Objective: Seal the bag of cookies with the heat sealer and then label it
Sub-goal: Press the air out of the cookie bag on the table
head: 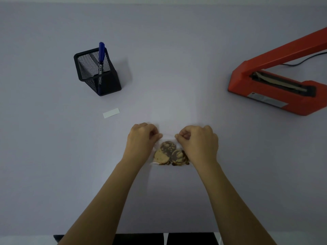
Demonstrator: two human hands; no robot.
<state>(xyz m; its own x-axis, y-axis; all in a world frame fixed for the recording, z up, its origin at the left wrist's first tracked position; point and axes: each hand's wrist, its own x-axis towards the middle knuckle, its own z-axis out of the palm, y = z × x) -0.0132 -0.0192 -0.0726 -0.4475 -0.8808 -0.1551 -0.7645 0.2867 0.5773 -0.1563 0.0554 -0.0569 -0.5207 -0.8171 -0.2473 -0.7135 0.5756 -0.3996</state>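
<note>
Pinching the open top of the clear bag (pixel 169 138), the left hand (pixel 141 138) and the right hand (pixel 199 141) are held close together at the near middle of the table (pixel 177 50). The fingers of each hand are curled in, thumb against forefinger, and each is judged to be clamped on a top corner of the film; the film itself is nearly invisible there, so the exact contact cannot be confirmed. The cookies (pixel 169 153) are seen lying in the lower part of the bag, between the two wrists, with the bag flat on the surface. This grip is judged to serve a purpose: the mouth is drawn taut and straight so that a flat, unwrinkled strip can be offered to the sealing bar, and the contents are kept well below that strip.

The heat sealer (pixel 272 89) is placed at the far right, well apart from the bag, with its arm raised and the sealing strip exposed, ready to receive the film. Its cable is routed away behind it. The label (pixel 111 113) is laid flat to the left, apart from the bag, and the blue marker (pixel 101 57) is stood upright in the mesh pen holder (pixel 97 73) beyond it; both are untouched, being reserved for the later step.

Sealing is judged not yet begun. The bag must be carried rightwards without the cookies sliding towards the mouth.
</note>
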